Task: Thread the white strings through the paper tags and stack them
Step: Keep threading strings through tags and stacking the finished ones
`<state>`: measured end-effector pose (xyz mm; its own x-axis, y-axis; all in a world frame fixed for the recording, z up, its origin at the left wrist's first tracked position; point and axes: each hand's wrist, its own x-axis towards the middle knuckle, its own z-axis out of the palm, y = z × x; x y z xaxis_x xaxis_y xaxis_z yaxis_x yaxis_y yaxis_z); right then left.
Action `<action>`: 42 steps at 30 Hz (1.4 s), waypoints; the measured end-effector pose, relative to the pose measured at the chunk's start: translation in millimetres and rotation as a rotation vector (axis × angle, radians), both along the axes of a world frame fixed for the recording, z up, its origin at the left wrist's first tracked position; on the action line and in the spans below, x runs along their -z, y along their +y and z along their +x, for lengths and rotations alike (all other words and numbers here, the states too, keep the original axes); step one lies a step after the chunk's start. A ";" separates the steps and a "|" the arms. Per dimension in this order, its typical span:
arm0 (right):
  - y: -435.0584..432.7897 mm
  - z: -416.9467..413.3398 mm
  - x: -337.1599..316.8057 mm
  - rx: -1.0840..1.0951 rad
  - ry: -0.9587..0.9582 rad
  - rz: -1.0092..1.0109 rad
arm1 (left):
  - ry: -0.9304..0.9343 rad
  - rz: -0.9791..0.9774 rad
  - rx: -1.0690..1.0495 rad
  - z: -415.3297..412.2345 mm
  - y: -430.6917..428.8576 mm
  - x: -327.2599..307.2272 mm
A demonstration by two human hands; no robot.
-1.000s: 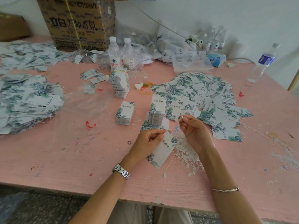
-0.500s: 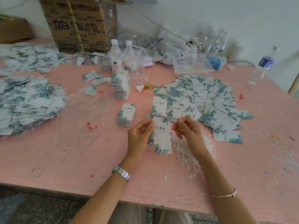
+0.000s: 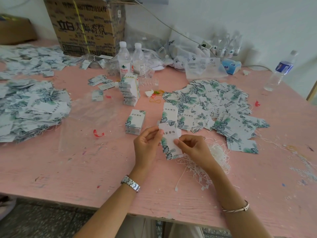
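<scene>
Over the near part of the pink tabletop (image 3: 85, 169), the left hand (image 3: 145, 148) pinched the upper left corner of a leaf-printed paper tag (image 3: 170, 143) while the right hand (image 3: 193, 150) pinched its right edge. A tangle of white strings (image 3: 217, 152) lay just beside the right hand, and a small tag stack (image 3: 169, 115) stood just beyond.

Two hands (image 3: 145, 146), two cardboard boxes (image 3: 85, 26), three neat tag stacks (image 3: 135, 121), one wristwatch (image 3: 131, 183).
</scene>
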<state>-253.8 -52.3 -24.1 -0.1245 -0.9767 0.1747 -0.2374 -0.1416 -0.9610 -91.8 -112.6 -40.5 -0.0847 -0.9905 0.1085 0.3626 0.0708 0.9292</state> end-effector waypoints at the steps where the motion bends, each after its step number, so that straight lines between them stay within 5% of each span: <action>1: 0.1 0.1 -0.3 -0.007 0.002 0.008 | 0.004 0.000 0.005 -0.2 -0.1 0.3; 24: 1.5 -8.7 -10.4 -0.010 0.015 -0.057 | -0.018 -0.109 0.002 0.7 0.0 3.0; 32: -10.2 -80.4 -41.0 0.493 0.118 -0.116 | -0.081 -0.128 0.015 -0.9 2.0 1.9; 42: -13.6 -182.9 -35.1 0.953 0.398 0.186 | -0.103 -0.148 0.043 -0.1 4.7 1.1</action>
